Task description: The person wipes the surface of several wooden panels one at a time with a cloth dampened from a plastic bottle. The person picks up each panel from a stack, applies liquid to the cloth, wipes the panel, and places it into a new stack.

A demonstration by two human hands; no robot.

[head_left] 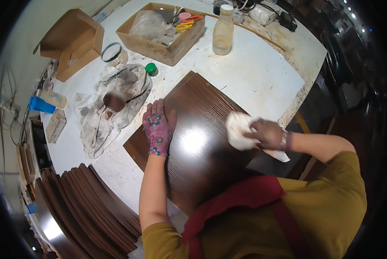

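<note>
A dark brown wood-grain panel [206,103] lies on the white table in front of me, with a bright glare on its glossy face. My left hand [159,127], in a pink flowered glove, rests flat on the panel's left part with its fingers stretched out. At the panel's right edge my right hand [269,134] grips a white cloth [239,129], slightly blurred. The cloth is bunched up, and a tail of it hangs below the hand. A second brown panel edge shows beneath the first at the left.
A stained rag [135,80] with a small brown cup [114,101] lies left. Behind are a green cap [151,69], a cardboard box [159,52] of tools, an open carton [79,41] and a cloudy bottle [223,32]. Stacked brown panels [94,207] stand lower left.
</note>
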